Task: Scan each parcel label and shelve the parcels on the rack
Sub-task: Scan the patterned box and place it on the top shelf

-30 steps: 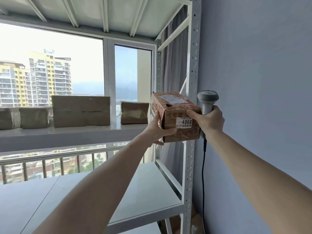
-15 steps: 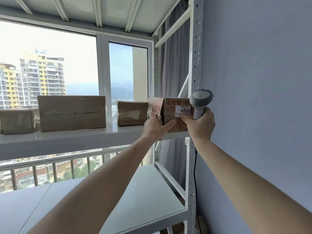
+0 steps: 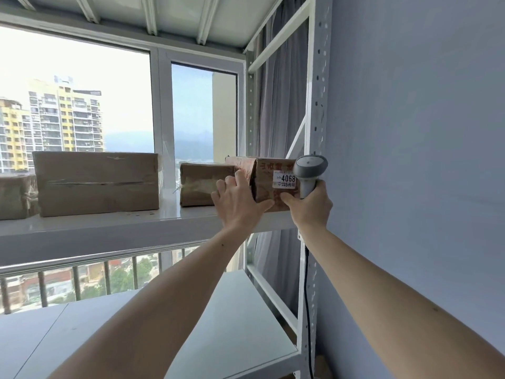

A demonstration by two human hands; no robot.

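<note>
A brown cardboard parcel (image 3: 266,187) with a white label reading 4068 (image 3: 285,179) sits at the right end of the white rack's upper shelf (image 3: 109,224). My left hand (image 3: 236,199) holds its left front corner, fingers along the side and thumb under the front. My right hand (image 3: 310,205) grips a grey barcode scanner (image 3: 310,169) by the handle, with a finger touching the parcel's lower right front.
Three other brown parcels stand on the same shelf: a small one (image 3: 205,184), a large one (image 3: 98,183) and one at the left edge (image 3: 16,196). A lower shelf (image 3: 232,337) lies below. The rack's right post (image 3: 317,105) stands against a blue-grey wall (image 3: 410,160). The scanner cable (image 3: 307,310) hangs down.
Both hands have lifted the parcel from below shelf height up onto the upper shelf and pushed it inward. The scanner stayed in my right hand.
</note>
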